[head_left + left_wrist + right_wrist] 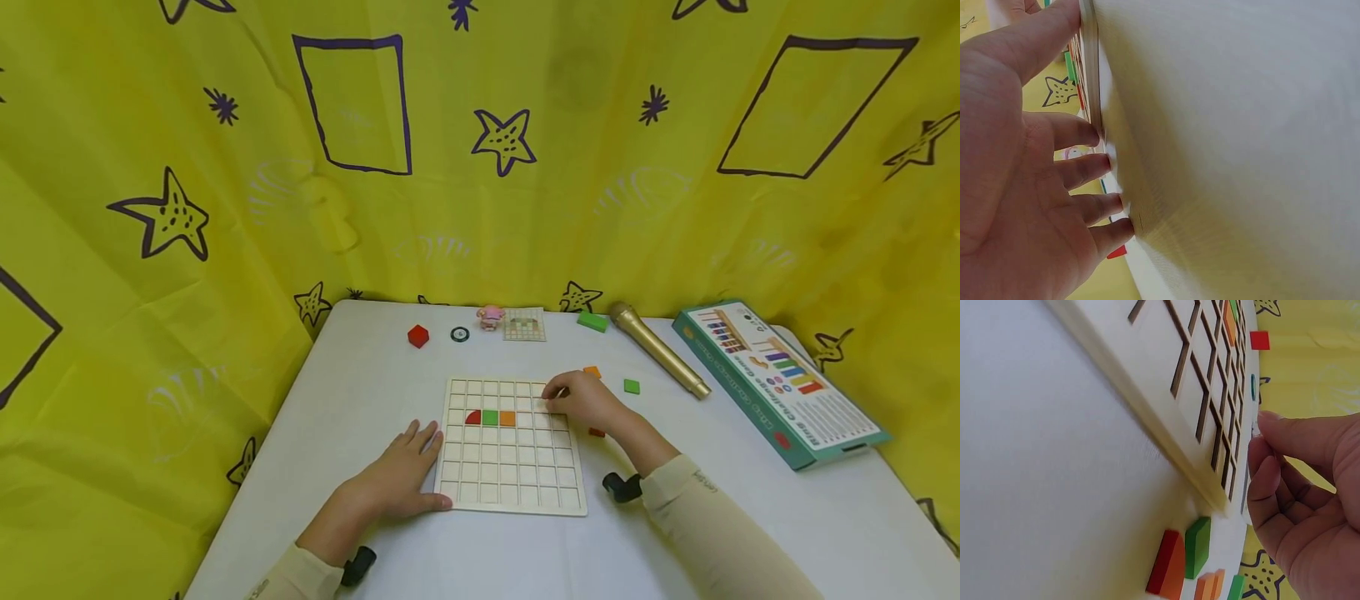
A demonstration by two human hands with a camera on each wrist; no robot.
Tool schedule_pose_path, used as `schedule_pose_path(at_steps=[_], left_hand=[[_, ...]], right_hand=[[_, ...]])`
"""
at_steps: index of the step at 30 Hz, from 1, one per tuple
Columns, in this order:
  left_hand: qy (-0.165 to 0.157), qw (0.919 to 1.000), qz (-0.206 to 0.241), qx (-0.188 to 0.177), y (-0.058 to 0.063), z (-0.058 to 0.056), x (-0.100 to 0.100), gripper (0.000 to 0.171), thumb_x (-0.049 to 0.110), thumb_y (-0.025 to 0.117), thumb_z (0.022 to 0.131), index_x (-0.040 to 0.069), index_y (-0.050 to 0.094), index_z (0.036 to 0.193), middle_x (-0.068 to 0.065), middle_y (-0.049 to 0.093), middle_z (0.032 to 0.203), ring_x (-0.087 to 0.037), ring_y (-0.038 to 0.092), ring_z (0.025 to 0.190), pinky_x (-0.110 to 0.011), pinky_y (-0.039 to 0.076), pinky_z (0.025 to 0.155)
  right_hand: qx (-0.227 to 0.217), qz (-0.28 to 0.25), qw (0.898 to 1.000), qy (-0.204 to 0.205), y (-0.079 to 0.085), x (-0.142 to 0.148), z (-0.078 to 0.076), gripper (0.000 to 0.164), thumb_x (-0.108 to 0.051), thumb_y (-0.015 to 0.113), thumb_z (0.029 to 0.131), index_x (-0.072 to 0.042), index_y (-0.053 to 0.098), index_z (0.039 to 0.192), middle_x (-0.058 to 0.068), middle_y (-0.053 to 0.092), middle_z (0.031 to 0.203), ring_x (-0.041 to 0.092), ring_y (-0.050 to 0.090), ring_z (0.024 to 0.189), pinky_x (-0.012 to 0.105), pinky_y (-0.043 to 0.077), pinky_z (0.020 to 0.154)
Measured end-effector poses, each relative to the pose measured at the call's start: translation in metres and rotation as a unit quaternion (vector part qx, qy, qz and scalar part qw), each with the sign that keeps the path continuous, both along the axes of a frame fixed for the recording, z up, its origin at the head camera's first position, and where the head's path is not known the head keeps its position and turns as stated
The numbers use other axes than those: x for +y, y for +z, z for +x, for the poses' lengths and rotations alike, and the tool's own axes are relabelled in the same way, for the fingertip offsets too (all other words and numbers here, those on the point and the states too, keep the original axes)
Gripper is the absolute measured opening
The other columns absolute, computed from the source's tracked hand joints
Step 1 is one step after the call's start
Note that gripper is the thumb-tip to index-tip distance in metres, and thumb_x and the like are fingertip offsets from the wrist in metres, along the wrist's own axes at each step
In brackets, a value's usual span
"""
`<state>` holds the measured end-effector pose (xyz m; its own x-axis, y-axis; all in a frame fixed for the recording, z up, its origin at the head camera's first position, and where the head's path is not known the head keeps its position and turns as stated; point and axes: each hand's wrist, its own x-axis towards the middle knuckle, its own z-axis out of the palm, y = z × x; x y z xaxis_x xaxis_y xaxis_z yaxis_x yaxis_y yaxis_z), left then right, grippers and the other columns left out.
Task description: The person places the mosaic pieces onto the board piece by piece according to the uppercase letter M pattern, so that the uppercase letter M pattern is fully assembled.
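Observation:
A pale wooden grid board (517, 492) lies on the white table. In its second row sit a red quarter-round tile (473, 417), a green square tile (490, 417) and an orange square tile (507, 418), side by side. My left hand (401, 471) rests at the board's left edge with fingers spread, the thumb touching the lower corner. Over the board's upper right, my right hand (588, 402) pinches a small red tile (546, 402) between thumb and fingers; most of it is hidden. In the right wrist view, the right hand (1304, 494) is above the board's far edge.
Right of the board lie a red tile (1165, 562), green tiles (1197, 547) (632, 387) and an orange tile (592, 372). Behind stand a red block (417, 336), round token (460, 334), pink figurine (491, 317), pattern card (524, 325), green block (592, 322), gold microphone (660, 350) and game box (780, 383).

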<state>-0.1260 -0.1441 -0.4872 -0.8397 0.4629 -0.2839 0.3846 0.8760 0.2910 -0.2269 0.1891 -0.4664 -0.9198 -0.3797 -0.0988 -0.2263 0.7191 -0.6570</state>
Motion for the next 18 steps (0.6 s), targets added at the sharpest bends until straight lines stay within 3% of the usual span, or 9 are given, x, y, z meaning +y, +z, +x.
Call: schedule_pose_path(at_steps=[18], left_hand=[[-0.004,1.0,0.002,0.001,0.004,0.001,0.002,0.102,0.063,0.071,0.083,0.001,0.034,0.155,-0.013,0.024,0.165,-0.042,0.013,0.151,-0.054,0.023,0.119]], right_hand=[[0.006,0.007,1.0,-0.016,0.001,0.036,0.001,0.011,-0.01,0.072,0.093,-0.005,0.075,0.102,0.003,0.068,0.095,0.018,0.059,0.081,0.032,0.051,0.068]])
